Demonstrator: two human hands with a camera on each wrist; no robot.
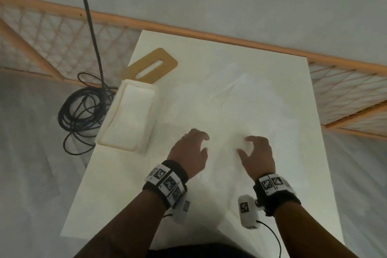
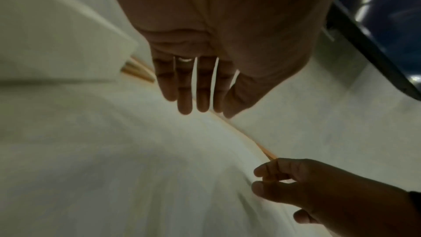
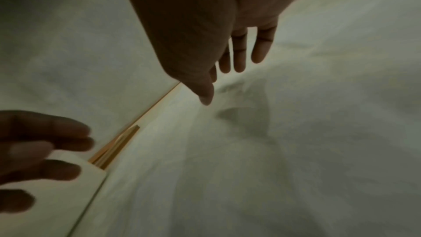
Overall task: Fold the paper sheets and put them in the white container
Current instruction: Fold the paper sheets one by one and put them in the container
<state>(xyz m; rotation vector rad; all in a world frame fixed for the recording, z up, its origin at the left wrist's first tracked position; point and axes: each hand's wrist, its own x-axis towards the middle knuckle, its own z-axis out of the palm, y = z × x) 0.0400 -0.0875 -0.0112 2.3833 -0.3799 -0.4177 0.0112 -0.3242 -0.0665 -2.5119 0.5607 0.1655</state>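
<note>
Hands both hover over the white table (image 1: 117, 190), left hand (image 1: 189, 153) and right hand (image 1: 258, 156) side by side, fingers loosely spread and a bit curled, holding nothing as far as I can see. Paper sheets (image 1: 232, 94) lie crumpled on the table beyond them, pretty washed out. White container (image 1: 127, 115) sits at the table's left edge, wooden lid (image 1: 152, 66) just behind it.

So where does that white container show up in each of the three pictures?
Head view: the white container sits left of centre, at the table's left edge, beside the left hand.
Left wrist view: its pale wall fills the upper left.
Right wrist view: a pale corner at lower left, probably it.
Shared landmark: the wooden board behind the container.
</note>
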